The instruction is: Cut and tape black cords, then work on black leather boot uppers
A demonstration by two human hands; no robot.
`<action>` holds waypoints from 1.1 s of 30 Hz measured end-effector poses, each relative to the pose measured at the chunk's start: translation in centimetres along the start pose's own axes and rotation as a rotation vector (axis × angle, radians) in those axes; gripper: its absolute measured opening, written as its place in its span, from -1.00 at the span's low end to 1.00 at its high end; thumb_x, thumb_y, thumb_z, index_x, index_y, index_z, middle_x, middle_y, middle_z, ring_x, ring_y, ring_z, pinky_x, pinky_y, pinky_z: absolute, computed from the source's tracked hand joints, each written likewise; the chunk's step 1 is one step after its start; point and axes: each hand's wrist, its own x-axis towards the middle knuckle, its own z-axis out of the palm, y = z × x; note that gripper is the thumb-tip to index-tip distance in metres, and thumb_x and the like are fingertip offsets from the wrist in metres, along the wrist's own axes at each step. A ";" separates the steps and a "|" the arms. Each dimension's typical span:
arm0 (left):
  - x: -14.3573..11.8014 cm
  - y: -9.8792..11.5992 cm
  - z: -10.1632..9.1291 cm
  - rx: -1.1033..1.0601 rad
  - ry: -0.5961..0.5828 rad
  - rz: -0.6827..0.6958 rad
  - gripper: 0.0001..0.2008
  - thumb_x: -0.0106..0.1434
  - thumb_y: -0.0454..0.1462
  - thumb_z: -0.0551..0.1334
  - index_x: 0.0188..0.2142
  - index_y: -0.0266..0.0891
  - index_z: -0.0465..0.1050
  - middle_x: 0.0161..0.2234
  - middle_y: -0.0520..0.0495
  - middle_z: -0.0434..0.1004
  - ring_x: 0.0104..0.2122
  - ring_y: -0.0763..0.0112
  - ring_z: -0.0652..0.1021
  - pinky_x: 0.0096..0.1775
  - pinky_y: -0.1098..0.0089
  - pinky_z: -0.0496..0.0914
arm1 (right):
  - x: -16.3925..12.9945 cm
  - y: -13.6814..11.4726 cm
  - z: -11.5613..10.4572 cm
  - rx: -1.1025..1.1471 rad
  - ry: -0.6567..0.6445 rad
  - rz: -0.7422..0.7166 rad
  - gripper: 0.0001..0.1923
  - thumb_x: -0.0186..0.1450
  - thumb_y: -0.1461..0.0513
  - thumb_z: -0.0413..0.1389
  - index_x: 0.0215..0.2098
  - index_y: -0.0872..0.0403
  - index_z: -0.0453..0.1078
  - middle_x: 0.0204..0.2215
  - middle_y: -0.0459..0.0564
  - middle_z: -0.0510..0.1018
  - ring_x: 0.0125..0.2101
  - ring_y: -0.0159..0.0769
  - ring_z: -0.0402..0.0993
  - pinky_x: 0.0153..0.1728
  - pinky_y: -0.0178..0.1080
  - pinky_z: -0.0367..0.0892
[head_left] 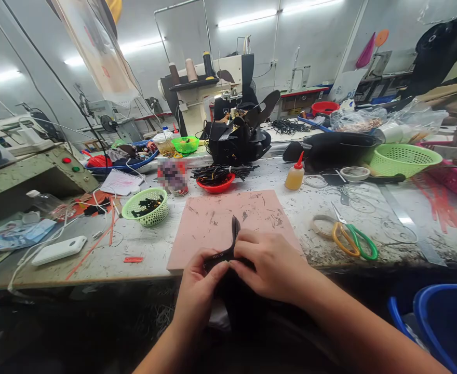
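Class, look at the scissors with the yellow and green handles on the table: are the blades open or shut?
Shut. The scissors lie flat on the table, their blades together in one narrow point and the two handles side by side.

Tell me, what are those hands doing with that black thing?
A person at a messy worktable holds a small black strap piece with both hands. The left hand pinches its lower end, and the right hand grips it from the other side, just over the near edge of a pink cutting mat. Scissors with yellow and green handles lie to the right, and a green basket sits to the left.
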 end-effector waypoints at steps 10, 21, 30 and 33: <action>-0.4 0.9 0.4 -0.168 -0.028 -0.128 -0.74 -0.03 -0.28 0.36 -0.56 -0.25 0.24 -0.59 0.11 0.40 -0.57 0.55 0.39 -0.47 0.54 0.33 | -0.1 1.5 -0.5 0.252 0.086 0.023 -0.93 0.16 0.30 0.10 -0.45 0.09 0.27 -0.43 -0.05 0.41 -0.40 -0.33 0.32 -0.37 -0.29 0.22; 0.5 1.5 0.0 -0.015 -0.051 -0.129 -0.74 -0.05 -0.29 0.35 -0.52 -0.21 0.22 -0.63 0.15 0.36 -0.65 0.56 0.35 -0.57 0.56 0.25 | 0.1 1.5 -0.2 0.085 0.072 0.026 -0.94 0.15 0.29 0.12 -0.44 0.10 0.30 -0.52 -0.09 0.42 -0.48 -0.34 0.27 -0.40 -0.29 0.14; 3.3 7.0 -0.3 1.022 -0.554 0.162 -0.89 0.08 -0.32 0.21 -0.45 -0.21 0.53 -0.44 -0.01 0.57 -0.40 0.29 0.50 -0.34 0.43 0.30 | 0.2 0.6 -0.3 0.036 0.050 -0.078 -0.95 0.18 0.27 0.10 -0.39 0.11 0.33 -0.49 -0.05 0.45 -0.47 -0.31 0.30 -0.39 -0.26 0.13; 3.4 7.3 -0.2 1.048 -0.591 0.107 -0.87 0.10 -0.30 0.19 -0.41 -0.24 0.53 -0.40 -0.01 0.57 -0.37 0.29 0.50 -0.32 0.42 0.32 | 0.2 0.8 -0.5 0.073 0.056 -0.037 -0.94 0.17 0.27 0.11 -0.36 0.11 0.33 -0.48 -0.05 0.45 -0.47 -0.31 0.30 -0.39 -0.27 0.15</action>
